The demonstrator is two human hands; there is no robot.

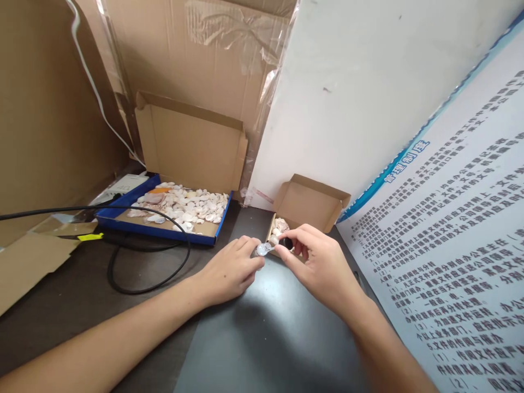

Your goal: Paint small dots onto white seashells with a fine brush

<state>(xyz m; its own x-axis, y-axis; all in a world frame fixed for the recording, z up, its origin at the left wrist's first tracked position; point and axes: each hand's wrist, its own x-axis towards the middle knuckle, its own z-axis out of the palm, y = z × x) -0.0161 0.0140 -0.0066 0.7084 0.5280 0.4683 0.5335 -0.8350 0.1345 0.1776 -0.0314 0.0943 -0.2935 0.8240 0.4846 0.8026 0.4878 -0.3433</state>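
Note:
My left hand is closed around a small clear plastic piece, possibly a little bottle or tube, whose open-looking round end points away from me. My right hand pinches at the far side of this clear piece with thumb and index finger. A round black object, perhaps a cap, shows between the right fingers; whether it is gripped is hard to tell. Just behind the hands, a small cardboard box with its lid raised holds pale shells, partly hidden by my right hand.
A larger blue-rimmed box full of white shells stands at the left with its lid up. A black cable loops over the dark table. Cardboard panels rise behind and left, and a printed board leans on the right.

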